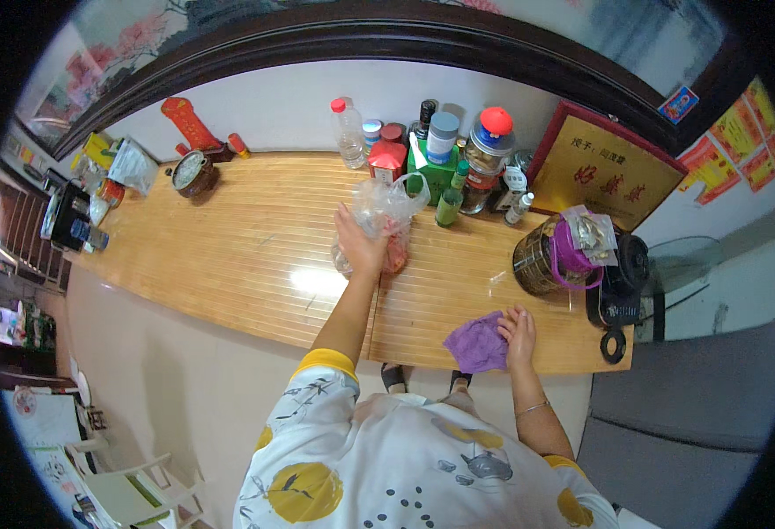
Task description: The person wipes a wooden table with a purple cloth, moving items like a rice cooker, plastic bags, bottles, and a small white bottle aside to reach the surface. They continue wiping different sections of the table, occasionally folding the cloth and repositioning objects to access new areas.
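My left hand (361,250) grips a clear plastic bag (387,202) with tied-looking handles, near the middle of the wooden counter (262,225). Something reddish shows through the bag's lower right side; what it is cannot be made out. Near the counter's front edge, a crumpled purple cloth (476,344) lies flat. My right hand (519,334) is at the cloth's right edge, its fingers loosely bent and overlapping the edge, with no clear grip on it.
Behind the bag stand a plastic bottle (347,135), a green glass bottle (451,198) and several jars. To the right are a large jar with a purple handle (539,258), a tape roll (613,346) and a framed plaque (605,165). A brown pot (194,175) stands at left.
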`<action>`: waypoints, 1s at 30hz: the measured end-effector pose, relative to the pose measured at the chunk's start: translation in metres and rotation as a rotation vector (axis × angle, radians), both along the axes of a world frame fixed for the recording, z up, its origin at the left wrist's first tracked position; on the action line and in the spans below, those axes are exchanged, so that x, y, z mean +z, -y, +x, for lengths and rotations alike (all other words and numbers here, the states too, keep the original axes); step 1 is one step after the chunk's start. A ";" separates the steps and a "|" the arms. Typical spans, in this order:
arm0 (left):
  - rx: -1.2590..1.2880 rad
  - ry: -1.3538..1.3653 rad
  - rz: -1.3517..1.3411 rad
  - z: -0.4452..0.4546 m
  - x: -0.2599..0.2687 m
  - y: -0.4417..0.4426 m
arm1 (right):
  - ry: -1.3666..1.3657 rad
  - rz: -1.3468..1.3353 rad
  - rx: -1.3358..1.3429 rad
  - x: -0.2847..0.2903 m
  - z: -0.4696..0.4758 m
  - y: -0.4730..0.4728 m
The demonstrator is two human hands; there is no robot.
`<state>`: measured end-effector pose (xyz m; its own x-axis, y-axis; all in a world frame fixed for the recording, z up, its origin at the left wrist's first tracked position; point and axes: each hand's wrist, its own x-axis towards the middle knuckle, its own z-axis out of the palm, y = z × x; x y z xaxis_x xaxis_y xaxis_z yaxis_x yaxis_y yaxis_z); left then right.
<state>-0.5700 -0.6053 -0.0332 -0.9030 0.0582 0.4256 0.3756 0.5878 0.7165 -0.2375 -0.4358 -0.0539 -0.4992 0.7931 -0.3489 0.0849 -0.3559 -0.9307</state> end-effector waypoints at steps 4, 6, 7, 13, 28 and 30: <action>-0.121 0.212 0.170 -0.005 -0.006 0.012 | 0.190 0.058 0.219 -0.016 -0.024 -0.001; -0.170 0.235 0.157 -0.009 -0.016 0.022 | 0.103 0.225 0.329 -0.021 -0.062 0.008; -0.181 0.270 0.178 -0.009 -0.015 0.028 | 0.077 0.280 0.356 -0.019 -0.086 0.015; -0.213 0.180 0.056 -0.023 -0.023 0.070 | 0.098 0.202 0.406 -0.027 -0.187 0.004; -0.642 0.490 0.377 0.018 0.022 0.010 | 0.230 0.117 0.135 -0.022 0.001 0.007; -0.647 0.457 0.376 0.034 0.022 -0.014 | 0.246 0.107 0.074 -0.022 0.024 0.006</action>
